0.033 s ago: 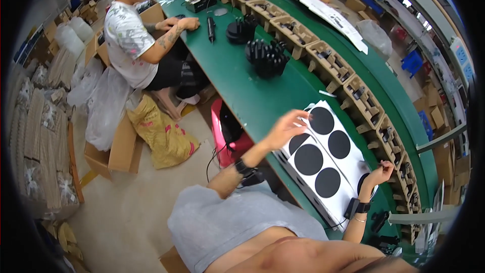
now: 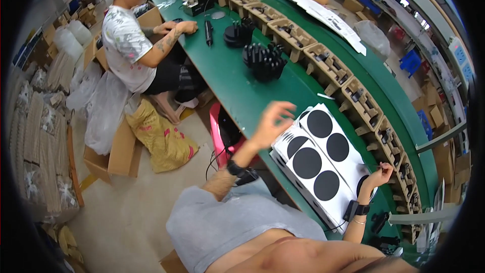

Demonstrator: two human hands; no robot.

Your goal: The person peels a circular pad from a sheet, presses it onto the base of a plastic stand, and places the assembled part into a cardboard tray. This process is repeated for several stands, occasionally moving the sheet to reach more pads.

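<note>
On the long green tabletop, directly before the seated person, lies a stack of white sheets with large black discs, its long side angled across the near edge so that both hands can reach it from either end. Left hand: raised just above the near-left corner of the stack, fingers spread and loosely curled, holding nothing; it hovers close to the top sheet without clearly touching it. Right hand: at the far-right corner of the stack, fingers drawn together as if pinching a sheet edge; whether anything is actually gripped cannot be told at this size. Both wrists carry dark bands, the right one trailing a thin cord, presumably a grounding strap for assembly work.

Beyond the stack, a row of open cardboard trays follows the curved far side of the tabletop, each holding small dark parts, placed in line so they can pass from one seat to the next. A cluster of black upright parts stands mid-tabletop, between the two work places. Farther along, a co-worker in a white patterned shirt sits with hands on the tabletop beside a black cylindrical tool. Clear bags and cardboard boxes sit on the floor at left, behind the seats and within reach.
</note>
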